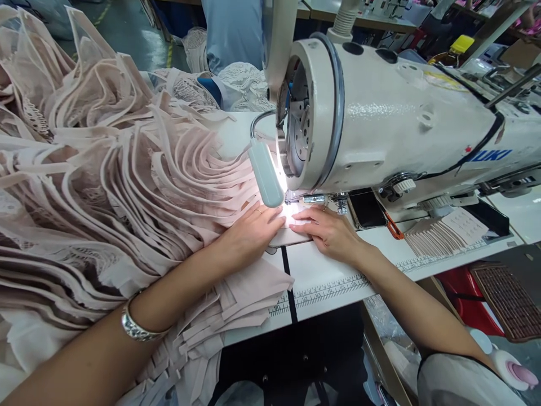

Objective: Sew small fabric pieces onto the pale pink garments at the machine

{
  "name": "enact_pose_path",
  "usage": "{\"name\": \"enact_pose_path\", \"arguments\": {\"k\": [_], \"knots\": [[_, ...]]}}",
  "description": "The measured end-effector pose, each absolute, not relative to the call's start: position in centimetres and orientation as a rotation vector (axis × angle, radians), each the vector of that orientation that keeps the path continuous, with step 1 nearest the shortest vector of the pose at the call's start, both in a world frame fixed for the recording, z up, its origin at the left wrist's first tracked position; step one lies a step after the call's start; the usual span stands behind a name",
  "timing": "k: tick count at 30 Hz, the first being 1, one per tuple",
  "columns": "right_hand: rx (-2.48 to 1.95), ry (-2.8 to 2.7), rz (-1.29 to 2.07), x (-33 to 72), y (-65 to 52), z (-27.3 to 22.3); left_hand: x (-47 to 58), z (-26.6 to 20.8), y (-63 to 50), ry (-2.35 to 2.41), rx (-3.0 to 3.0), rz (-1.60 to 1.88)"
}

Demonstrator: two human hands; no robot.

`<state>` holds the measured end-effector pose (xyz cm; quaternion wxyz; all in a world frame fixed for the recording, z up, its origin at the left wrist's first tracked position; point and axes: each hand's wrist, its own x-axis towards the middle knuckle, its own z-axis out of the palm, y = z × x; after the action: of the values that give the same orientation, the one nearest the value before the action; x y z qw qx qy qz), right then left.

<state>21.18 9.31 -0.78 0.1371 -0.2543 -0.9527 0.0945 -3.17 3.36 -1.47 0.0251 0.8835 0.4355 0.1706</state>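
My left hand point(252, 234) lies flat at the needle area of a white sewing machine point(380, 113), fingers stretched over pale pink fabric point(236, 197). On the other side, my right hand point(332, 232) rests on the machine bed with its fingers spread, tips close to the lit sewing spot. Glare washes out the small piece of cloth between the two hands. A clip-on lamp point(265, 173) hangs just above my left fingertips and partly hides the needle. Layered pale pink garment pieces point(169, 186) with lace spread beside and beneath my left forearm.
More pink strips point(236, 301) hang over the table's front edge, by a printed ruler point(325, 290). To the right lie a dark phone-like slab point(369, 210), orange-handled snips point(393, 225) and a stack of cut beige pieces point(443, 231). Behind the machine stands a person in blue point(234, 34).
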Motion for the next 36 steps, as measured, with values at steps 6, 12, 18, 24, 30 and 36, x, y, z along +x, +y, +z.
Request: {"name": "enact_pose_path", "arguments": {"k": [6,12,18,24,30,36], "knots": [[-0.712,-2.79,0.309,21.4,9.5,-0.9,-3.1,-1.1,3.7,1.335,2.71,0.527],[-0.844,-2.803,0.29,20.8,9.2,-0.5,-3.0,-1.6,3.9,1.373,2.658,0.553],[-0.96,-2.863,0.22,20.0,8.8,0.0,-2.6,-1.9,4.1,1.476,2.646,0.446],[-0.978,-2.877,0.246,19.5,8.8,0.0,-2.2,-1.8,4.1,1.581,2.681,0.436],[-1.025,-2.882,0.198,19.4,8.9,-0.6,-1.9,-1.6,3.7,1.649,2.758,0.476],[-0.957,-2.895,0.169,19.5,9.2,-1.2,-1.7,-1.4,3.7,1.715,2.756,0.436]]}}
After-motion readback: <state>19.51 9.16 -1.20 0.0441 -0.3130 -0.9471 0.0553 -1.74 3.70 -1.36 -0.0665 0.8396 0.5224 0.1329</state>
